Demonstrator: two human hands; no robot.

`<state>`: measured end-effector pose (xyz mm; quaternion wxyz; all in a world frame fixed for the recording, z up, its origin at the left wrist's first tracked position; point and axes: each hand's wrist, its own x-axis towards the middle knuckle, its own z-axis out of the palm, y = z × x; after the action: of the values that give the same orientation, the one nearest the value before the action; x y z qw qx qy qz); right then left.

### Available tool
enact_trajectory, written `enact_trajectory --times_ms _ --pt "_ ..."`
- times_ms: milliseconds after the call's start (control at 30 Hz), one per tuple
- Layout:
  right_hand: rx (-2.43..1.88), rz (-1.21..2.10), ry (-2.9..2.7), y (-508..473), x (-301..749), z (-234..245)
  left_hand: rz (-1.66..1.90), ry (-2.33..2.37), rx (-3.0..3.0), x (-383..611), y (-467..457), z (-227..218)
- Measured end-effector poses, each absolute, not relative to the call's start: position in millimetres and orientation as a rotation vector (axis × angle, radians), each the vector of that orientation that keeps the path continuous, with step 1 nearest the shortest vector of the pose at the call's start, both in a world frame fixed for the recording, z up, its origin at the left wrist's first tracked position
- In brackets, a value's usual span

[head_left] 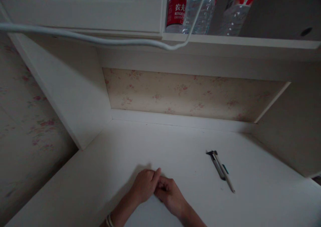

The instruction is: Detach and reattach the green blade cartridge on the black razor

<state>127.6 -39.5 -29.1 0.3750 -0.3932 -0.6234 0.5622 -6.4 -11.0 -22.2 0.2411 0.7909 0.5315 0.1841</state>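
Several pen-like tools (224,172) lay on the counter (160,143), rightward of and beyond the right hand (173,197), the nearer one, their near ends slanting right. Its fingers and those of the left hand (144,187) curled together (whether around anything, I couldn't tell).

The left hand (145,186) and right hand (172,196) meet at the fingers, the left slightly farther forward with its back upward. Both are bent inward, the right's fingers curled; their overlap hides most fingertips. The left forearm (124,209) slants in from lower left, the right forearm (192,217) from lower right
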Motion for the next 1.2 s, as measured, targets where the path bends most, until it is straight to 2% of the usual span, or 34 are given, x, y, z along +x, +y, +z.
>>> enact_trajectory --times_ms 1200 --pt "-1.018 1.396 -1.6 -38.2 127.8 -32.4 0.5 1.457 2.166 -6.5 -10.3 -21.8"
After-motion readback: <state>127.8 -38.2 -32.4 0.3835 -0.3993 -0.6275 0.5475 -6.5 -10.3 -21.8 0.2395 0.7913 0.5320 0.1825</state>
